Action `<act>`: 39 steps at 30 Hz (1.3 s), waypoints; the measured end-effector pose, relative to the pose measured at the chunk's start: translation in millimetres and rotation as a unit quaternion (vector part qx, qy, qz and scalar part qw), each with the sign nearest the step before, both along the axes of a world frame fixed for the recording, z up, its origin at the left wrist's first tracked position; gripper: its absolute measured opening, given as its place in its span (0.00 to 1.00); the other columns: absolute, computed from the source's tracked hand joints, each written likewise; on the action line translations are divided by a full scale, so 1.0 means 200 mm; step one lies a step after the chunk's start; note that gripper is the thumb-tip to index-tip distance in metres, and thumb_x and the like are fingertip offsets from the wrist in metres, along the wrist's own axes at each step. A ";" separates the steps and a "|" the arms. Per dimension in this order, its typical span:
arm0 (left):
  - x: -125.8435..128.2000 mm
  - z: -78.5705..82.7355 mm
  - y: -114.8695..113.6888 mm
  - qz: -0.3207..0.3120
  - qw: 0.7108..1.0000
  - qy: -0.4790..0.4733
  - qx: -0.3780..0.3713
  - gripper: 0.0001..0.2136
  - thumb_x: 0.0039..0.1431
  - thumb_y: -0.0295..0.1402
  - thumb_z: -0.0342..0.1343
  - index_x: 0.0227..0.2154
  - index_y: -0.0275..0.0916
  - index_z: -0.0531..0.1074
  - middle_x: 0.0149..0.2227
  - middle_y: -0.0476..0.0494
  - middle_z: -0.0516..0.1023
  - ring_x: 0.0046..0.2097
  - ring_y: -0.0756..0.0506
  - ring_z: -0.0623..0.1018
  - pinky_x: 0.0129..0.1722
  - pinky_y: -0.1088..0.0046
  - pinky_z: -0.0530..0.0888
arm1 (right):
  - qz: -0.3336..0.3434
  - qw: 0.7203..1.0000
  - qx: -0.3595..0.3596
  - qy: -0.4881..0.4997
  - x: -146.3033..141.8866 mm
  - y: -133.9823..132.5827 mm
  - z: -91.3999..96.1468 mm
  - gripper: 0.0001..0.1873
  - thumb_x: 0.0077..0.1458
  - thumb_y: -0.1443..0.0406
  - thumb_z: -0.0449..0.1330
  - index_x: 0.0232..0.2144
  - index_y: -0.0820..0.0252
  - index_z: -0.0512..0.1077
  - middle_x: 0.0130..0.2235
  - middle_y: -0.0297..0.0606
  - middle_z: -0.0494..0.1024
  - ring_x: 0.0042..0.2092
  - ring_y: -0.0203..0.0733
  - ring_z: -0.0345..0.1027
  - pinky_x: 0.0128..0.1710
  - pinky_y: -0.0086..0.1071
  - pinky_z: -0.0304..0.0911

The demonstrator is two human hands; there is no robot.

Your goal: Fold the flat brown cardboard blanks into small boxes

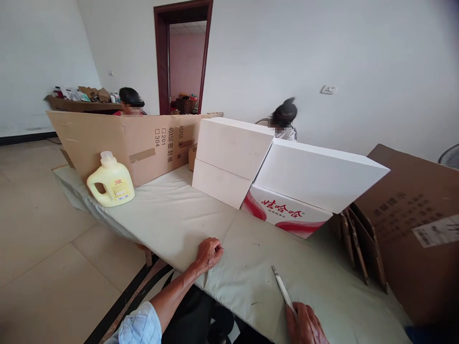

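My left hand rests on the cloth near the table's front edge. Its fingers are curled into a loose fist and nothing shows in them. At the lower right, my right hand is closed around a slim white stick-like tool with a greyish tip. The tool points forward and left, just over the cloth; its exact kind is unclear. Between and beyond the hands, a few thin dark bits lie on the pale green tablecloth.
White boxes stand stacked across the middle, a red-and-white carton under one. On the left are a yellow jug and an open brown carton. Folded cardboard leans at right. Two people sit behind the boxes.
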State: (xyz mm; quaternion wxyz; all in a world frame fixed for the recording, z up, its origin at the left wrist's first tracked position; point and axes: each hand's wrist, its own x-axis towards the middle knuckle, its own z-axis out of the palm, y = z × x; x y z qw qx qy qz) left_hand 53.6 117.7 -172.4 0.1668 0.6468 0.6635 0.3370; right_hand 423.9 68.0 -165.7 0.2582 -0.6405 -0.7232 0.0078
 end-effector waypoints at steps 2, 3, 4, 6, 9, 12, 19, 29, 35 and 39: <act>-0.01 0.00 0.00 -0.008 1.000 0.002 -0.001 0.12 0.72 0.41 0.63 0.37 0.37 0.78 0.39 0.46 0.82 0.43 0.45 0.82 0.49 0.59 0.81 | -0.006 1.000 0.004 -0.009 -0.05 0.02 0.06 0.20 0.70 0.50 0.45 0.32 0.48 0.68 0.34 0.44 0.80 0.37 0.59 0.78 0.31 0.45 0.67; -0.01 -0.01 0.00 -0.013 1.000 0.004 -0.001 0.11 0.72 0.41 0.63 0.38 0.37 0.78 0.39 0.46 0.82 0.43 0.45 0.82 0.49 0.59 0.81 | 0.000 1.000 0.014 -0.016 -0.08 0.05 0.08 0.19 0.71 0.52 0.44 0.33 0.49 0.67 0.34 0.44 0.80 0.37 0.57 0.78 0.30 0.43 0.65; -0.02 -0.01 0.00 -0.019 1.000 0.006 -0.001 0.11 0.72 0.41 0.63 0.39 0.37 0.78 0.40 0.46 0.82 0.43 0.45 0.82 0.49 0.59 0.82 | 0.011 0.999 0.029 -0.024 -0.10 0.07 0.10 0.18 0.72 0.54 0.44 0.35 0.50 0.67 0.34 0.43 0.80 0.36 0.55 0.77 0.30 0.41 0.63; -0.03 -0.01 0.00 -0.035 0.999 0.013 -0.001 0.11 0.73 0.40 0.63 0.40 0.37 0.78 0.40 0.46 0.82 0.42 0.45 0.82 0.48 0.60 0.82 | 0.041 0.996 0.066 -0.037 -0.15 0.14 0.11 0.15 0.73 0.58 0.44 0.37 0.52 0.67 0.33 0.41 0.78 0.35 0.52 0.76 0.32 0.39 0.62; -0.06 -0.01 -0.02 -0.067 0.997 0.028 0.007 0.10 0.72 0.39 0.63 0.39 0.37 0.78 0.40 0.46 0.82 0.42 0.45 0.82 0.46 0.62 0.82 | 0.071 0.992 0.094 -0.041 -0.21 0.24 0.09 0.12 0.73 0.60 0.46 0.39 0.54 0.67 0.34 0.41 0.78 0.38 0.49 0.75 0.38 0.37 0.63; -0.08 0.01 -0.06 -0.100 0.993 0.050 0.027 0.06 0.69 0.34 0.65 0.39 0.37 0.78 0.41 0.45 0.81 0.45 0.44 0.81 0.49 0.60 0.81 | 0.093 0.990 0.103 -0.038 -0.26 0.30 0.05 0.13 0.74 0.61 0.47 0.39 0.54 0.69 0.35 0.41 0.78 0.39 0.48 0.73 0.41 0.37 0.62; -0.12 0.06 -0.28 -0.166 0.976 0.129 0.050 0.17 0.66 0.31 0.59 0.57 0.41 0.78 0.58 0.34 0.79 0.60 0.36 0.77 0.64 0.52 0.74 | 0.103 0.989 0.104 0.005 -0.32 0.37 0.06 0.13 0.73 0.62 0.51 0.33 0.55 0.68 0.35 0.43 0.76 0.40 0.48 0.68 0.43 0.37 0.60; -0.58 0.16 -0.67 -0.158 0.957 0.245 -0.011 0.21 0.72 0.39 0.49 0.60 0.43 0.80 0.68 0.36 0.77 0.68 0.33 0.77 0.65 0.49 0.78 | 0.094 0.984 0.022 0.147 -0.33 0.31 0.26 0.21 0.74 0.65 0.40 0.45 0.58 0.73 0.36 0.43 0.76 0.37 0.48 0.67 0.40 0.38 0.63; -0.54 0.48 -0.10 -0.119 0.955 0.272 -0.021 0.22 0.74 0.42 0.46 0.58 0.39 0.80 0.66 0.31 0.78 0.66 0.33 0.78 0.67 0.48 0.76 | 0.387 0.891 -0.079 0.224 -0.79 -0.32 0.27 0.11 0.74 0.55 0.56 0.46 0.52 0.75 0.36 0.32 0.78 0.32 0.37 0.68 0.36 0.29 0.66; -0.01 0.50 0.34 -0.201 0.942 0.265 -0.039 0.21 0.74 0.44 0.58 0.64 0.40 0.74 0.71 0.32 0.72 0.69 0.34 0.74 0.69 0.43 0.72 | 0.168 0.908 -0.086 0.373 -0.47 -0.30 0.34 0.21 0.75 0.47 0.51 0.40 0.55 0.72 0.32 0.33 0.74 0.32 0.38 0.65 0.33 0.31 0.64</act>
